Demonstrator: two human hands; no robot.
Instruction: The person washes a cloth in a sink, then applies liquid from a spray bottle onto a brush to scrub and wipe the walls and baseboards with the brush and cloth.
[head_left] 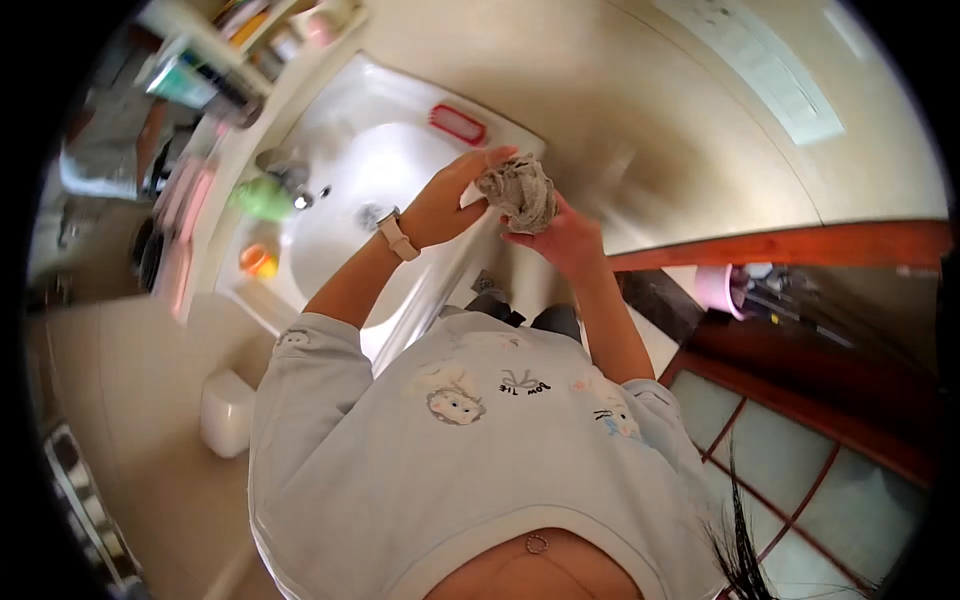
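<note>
A crumpled grey-brown cloth (520, 192) is bunched up between my two hands, just past the right edge of the white sink (350, 270). My left hand (447, 203), with a pale watch strap on its wrist, has its fingers around the cloth's left and upper side. From the lower right, my right hand (560, 238) grips the same cloth. The red-rimmed soap dish or brush (457, 124) lies on the sink's rim, above my left hand.
The faucet (287, 175), a green item (263, 199) and an orange-yellow item (258, 261) are at the sink's left side. Shelves with bottles stand at the upper left. A pink bucket (716, 290) and a wooden-framed door (800, 440) are at the right.
</note>
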